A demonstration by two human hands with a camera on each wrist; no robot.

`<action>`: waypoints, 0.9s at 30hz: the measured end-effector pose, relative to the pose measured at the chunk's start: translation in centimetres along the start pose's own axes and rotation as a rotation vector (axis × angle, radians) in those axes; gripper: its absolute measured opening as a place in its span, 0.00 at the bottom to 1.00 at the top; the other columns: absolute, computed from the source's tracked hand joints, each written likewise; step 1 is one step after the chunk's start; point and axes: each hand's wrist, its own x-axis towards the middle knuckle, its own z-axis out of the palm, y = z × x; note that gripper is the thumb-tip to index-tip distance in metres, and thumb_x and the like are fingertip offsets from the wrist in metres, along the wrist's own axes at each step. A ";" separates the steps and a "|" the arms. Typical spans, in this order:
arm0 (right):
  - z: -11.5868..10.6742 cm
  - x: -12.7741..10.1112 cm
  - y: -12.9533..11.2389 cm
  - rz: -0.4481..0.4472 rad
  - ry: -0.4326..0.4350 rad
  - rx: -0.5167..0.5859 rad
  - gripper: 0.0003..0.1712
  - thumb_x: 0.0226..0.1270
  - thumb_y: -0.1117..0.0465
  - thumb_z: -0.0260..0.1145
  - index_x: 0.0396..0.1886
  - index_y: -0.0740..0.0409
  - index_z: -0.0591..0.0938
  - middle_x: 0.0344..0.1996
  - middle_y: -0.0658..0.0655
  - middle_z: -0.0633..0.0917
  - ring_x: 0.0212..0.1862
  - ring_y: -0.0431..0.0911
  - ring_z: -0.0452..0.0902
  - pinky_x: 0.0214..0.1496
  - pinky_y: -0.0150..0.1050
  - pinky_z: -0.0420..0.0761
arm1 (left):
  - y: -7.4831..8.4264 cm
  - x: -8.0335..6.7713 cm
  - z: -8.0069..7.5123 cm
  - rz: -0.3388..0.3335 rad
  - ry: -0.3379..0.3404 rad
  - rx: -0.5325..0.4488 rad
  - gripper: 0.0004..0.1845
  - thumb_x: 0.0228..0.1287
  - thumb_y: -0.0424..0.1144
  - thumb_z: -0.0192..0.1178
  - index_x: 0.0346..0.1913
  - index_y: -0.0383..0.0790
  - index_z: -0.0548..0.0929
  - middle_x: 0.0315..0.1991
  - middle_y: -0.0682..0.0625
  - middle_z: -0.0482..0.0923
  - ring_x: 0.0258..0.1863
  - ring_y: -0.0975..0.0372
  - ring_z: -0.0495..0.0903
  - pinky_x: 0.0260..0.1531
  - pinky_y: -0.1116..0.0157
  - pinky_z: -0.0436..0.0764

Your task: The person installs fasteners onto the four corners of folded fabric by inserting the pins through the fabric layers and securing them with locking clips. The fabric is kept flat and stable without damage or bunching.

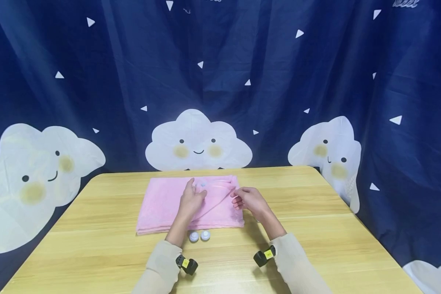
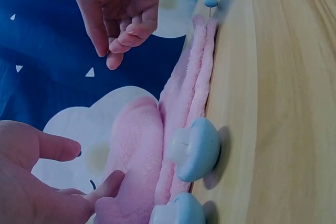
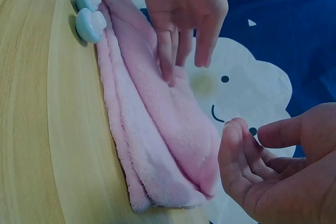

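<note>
A folded pink plush blanket [image 1: 161,202] lies on the table, with its upper layer turned over in a diagonal fold. My left hand [image 1: 192,201] is over the middle of it, fingers extended and fingertips against the plush, as the right wrist view shows. A small pale blue disc [image 1: 203,185] sits on the cloth just beyond. At the blanket's right edge is my right hand [image 1: 250,201], fingers loosely bent, thumb apart from the index finger in the right wrist view; nothing shows between them. Two mushroom-shaped clips [image 2: 199,150] with blue caps and white parts rest before the blanket's front edge.
Two more small blue pieces [image 2: 211,1] with thin pins lie past the blanket's right end, mostly hidden by my right wrist in the head view. The wooden table [image 1: 338,245] has rounded far corners. Behind it hangs a dark blue curtain [image 1: 220,94] with clouds.
</note>
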 end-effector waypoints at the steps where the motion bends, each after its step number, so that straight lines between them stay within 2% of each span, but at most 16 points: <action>1: 0.0 0.0 0.0 0.002 0.001 0.001 0.17 0.76 0.65 0.53 0.46 0.78 0.79 0.26 0.54 0.81 0.28 0.41 0.78 0.35 0.33 0.81 | 0.0 0.0 0.0 -0.006 -0.001 -0.002 0.43 0.70 0.39 0.58 0.81 0.39 0.47 0.77 0.29 0.55 0.77 0.38 0.56 0.76 0.42 0.54; 5: 0.0 0.0 0.0 0.001 0.004 0.000 0.17 0.76 0.65 0.53 0.46 0.79 0.79 0.26 0.55 0.81 0.28 0.41 0.78 0.34 0.33 0.80 | 0.0 -0.1 0.0 0.004 0.002 -0.044 0.46 0.70 0.37 0.57 0.82 0.42 0.40 0.78 0.32 0.55 0.77 0.39 0.56 0.77 0.44 0.52; 7: 0.0 -0.1 -0.1 0.002 0.003 0.000 0.16 0.76 0.65 0.53 0.46 0.78 0.79 0.26 0.54 0.81 0.28 0.41 0.78 0.34 0.32 0.80 | 0.0 0.0 0.1 0.024 0.020 -0.064 0.45 0.70 0.35 0.57 0.82 0.42 0.41 0.77 0.34 0.59 0.75 0.41 0.62 0.76 0.45 0.58; 10: 0.0 -0.1 -0.1 -0.001 0.003 -0.001 0.16 0.76 0.66 0.53 0.45 0.77 0.80 0.27 0.54 0.81 0.28 0.40 0.78 0.34 0.32 0.80 | 0.1 0.0 0.1 0.049 0.047 -0.078 0.39 0.70 0.33 0.56 0.80 0.40 0.52 0.72 0.37 0.69 0.65 0.44 0.77 0.69 0.48 0.71; 13: 0.0 -0.1 -0.1 -0.002 -0.002 0.000 0.16 0.76 0.66 0.53 0.45 0.77 0.80 0.27 0.55 0.81 0.28 0.41 0.78 0.34 0.32 0.80 | 0.2 0.0 0.2 0.066 0.041 -0.059 0.29 0.71 0.33 0.56 0.73 0.36 0.67 0.66 0.38 0.77 0.56 0.46 0.84 0.60 0.52 0.80; 15: 0.0 -0.1 -0.1 0.001 -0.005 -0.001 0.16 0.76 0.66 0.53 0.45 0.78 0.79 0.26 0.54 0.81 0.29 0.41 0.78 0.35 0.32 0.80 | 0.1 -0.1 0.3 0.067 0.017 -0.034 0.23 0.71 0.33 0.56 0.67 0.34 0.74 0.64 0.37 0.79 0.58 0.46 0.83 0.60 0.53 0.80; 17: -0.1 -0.1 0.0 0.004 -0.005 -0.004 0.16 0.76 0.65 0.53 0.46 0.78 0.79 0.26 0.54 0.81 0.29 0.41 0.78 0.35 0.32 0.81 | 0.0 -0.1 0.3 0.055 -0.021 -0.032 0.21 0.72 0.34 0.56 0.65 0.31 0.76 0.64 0.35 0.78 0.62 0.45 0.79 0.61 0.53 0.80; 22: 0.0 -0.1 0.0 0.005 0.004 -0.005 0.16 0.76 0.66 0.53 0.44 0.77 0.80 0.26 0.55 0.81 0.29 0.42 0.78 0.35 0.34 0.82 | -0.5 0.0 0.1 0.012 -0.128 -0.031 0.27 0.74 0.38 0.56 0.70 0.28 0.70 0.70 0.33 0.70 0.71 0.43 0.69 0.70 0.49 0.70; 25: 0.0 -0.2 -0.1 0.000 0.006 -0.005 0.15 0.76 0.66 0.53 0.44 0.77 0.80 0.26 0.55 0.81 0.28 0.42 0.78 0.35 0.34 0.82 | -0.5 0.1 0.1 0.024 -0.170 0.006 0.30 0.74 0.40 0.56 0.73 0.28 0.66 0.73 0.33 0.65 0.75 0.43 0.63 0.74 0.49 0.63; 27: 0.0 -0.2 -0.1 -0.003 0.007 -0.005 0.16 0.76 0.66 0.53 0.44 0.77 0.80 0.26 0.55 0.81 0.28 0.42 0.78 0.35 0.34 0.82 | -0.4 0.1 0.2 0.038 -0.175 0.027 0.31 0.74 0.41 0.56 0.73 0.28 0.66 0.73 0.32 0.65 0.75 0.43 0.62 0.75 0.48 0.61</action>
